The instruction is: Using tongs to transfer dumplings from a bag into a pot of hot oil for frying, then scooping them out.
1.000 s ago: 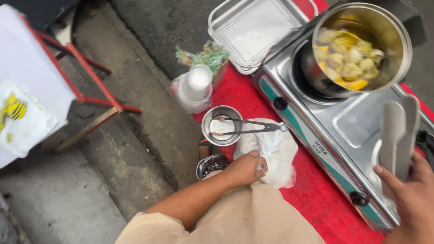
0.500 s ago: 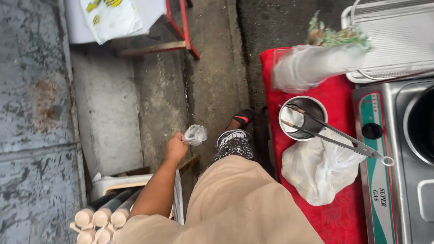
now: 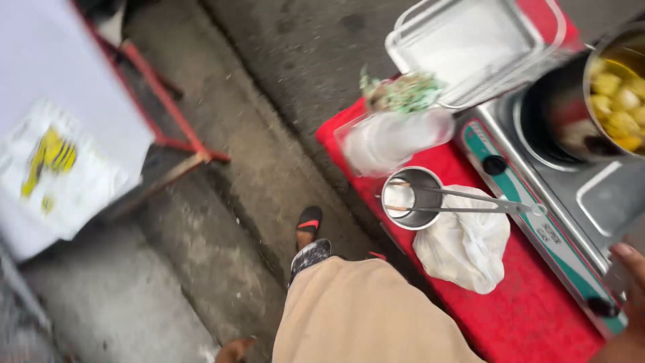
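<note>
Only the fingers of the right hand (image 3: 628,265) show, lower right beside the stove (image 3: 571,202), near the tongs (image 3: 470,202) lying across the cup (image 3: 430,180); I cannot tell their grip, and the left hand is out of view.

I look down at rough grey ground (image 3: 269,134) with cracks and dark stains. It steps down into a lower grey slab (image 3: 121,302) near the bottom left. A red metal frame (image 3: 168,121) stands at the left, and a white board (image 3: 60,107) with a yellow picture leans on it. A red table (image 3: 531,316) sits at the right. The light is soft daylight, and I see no sharp shadows.
</note>
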